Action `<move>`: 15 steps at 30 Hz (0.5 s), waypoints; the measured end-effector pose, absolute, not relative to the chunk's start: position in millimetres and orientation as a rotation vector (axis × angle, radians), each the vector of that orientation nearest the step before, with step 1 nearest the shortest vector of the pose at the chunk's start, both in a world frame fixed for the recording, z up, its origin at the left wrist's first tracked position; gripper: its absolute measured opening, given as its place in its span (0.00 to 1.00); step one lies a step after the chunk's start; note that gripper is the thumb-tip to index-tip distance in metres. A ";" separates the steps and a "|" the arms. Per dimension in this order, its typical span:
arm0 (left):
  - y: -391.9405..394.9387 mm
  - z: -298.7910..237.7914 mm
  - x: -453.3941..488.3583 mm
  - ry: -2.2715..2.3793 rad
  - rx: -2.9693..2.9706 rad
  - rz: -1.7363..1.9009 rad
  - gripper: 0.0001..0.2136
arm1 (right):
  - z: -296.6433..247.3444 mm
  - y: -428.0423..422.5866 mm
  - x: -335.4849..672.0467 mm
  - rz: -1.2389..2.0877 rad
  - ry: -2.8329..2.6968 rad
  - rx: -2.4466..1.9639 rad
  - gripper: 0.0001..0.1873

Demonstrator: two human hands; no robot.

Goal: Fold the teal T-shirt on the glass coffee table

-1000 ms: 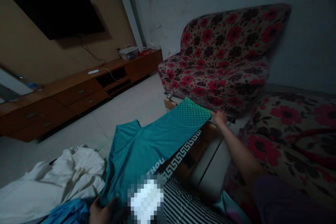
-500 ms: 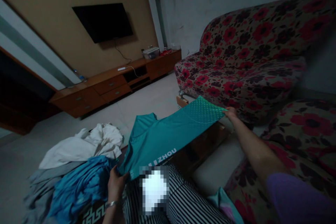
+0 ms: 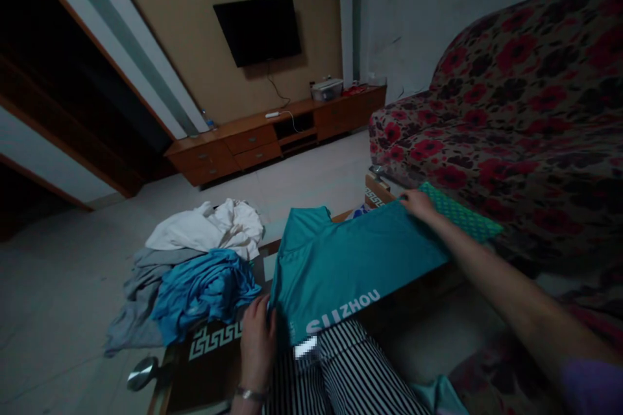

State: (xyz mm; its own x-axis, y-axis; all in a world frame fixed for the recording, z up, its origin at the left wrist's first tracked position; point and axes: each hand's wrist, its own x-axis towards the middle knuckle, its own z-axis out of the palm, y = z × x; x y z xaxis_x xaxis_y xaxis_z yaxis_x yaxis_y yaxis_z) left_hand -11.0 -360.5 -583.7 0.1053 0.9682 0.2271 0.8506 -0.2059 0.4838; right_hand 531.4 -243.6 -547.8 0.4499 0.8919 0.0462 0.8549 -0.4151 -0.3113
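A teal T-shirt (image 3: 335,266) with white "SUZHOU" lettering lies stretched sideways over my lap and the coffee table. Its green patterned end hangs out to the right. My left hand (image 3: 259,331) grips the shirt's left edge, fingers closed on the cloth. Farther along the upper edge, my right hand (image 3: 417,203) pinches the fabric. Left of my left hand is a pile of clothes: a blue garment (image 3: 204,292), a white one (image 3: 204,227) and a grey one (image 3: 141,305).
The dark coffee table (image 3: 209,369) has a Greek-key pattern and a round metal corner knob (image 3: 142,373). A floral sofa (image 3: 487,123) stands to the right. Across the floor are a wooden TV cabinet (image 3: 253,149) and a wall-mounted television (image 3: 260,29).
My right hand has moved from the shirt's far end inward to its upper edge, and the patterned end now lies beyond it. The camera view has swung left.
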 end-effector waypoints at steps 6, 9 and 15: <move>-282.2 -597.5 44.0 1.408 2.507 0.618 0.16 | -565.3 -103.3 340.3 0.408 -2.042 -2.029 0.18; -265.8 -604.9 53.7 1.359 2.586 0.546 0.19 | -568.6 -62.5 281.1 0.469 -2.125 -2.015 0.21; -262.0 -621.1 41.3 1.419 2.590 0.450 0.26 | -575.6 -28.3 233.8 0.604 -2.210 -2.093 0.27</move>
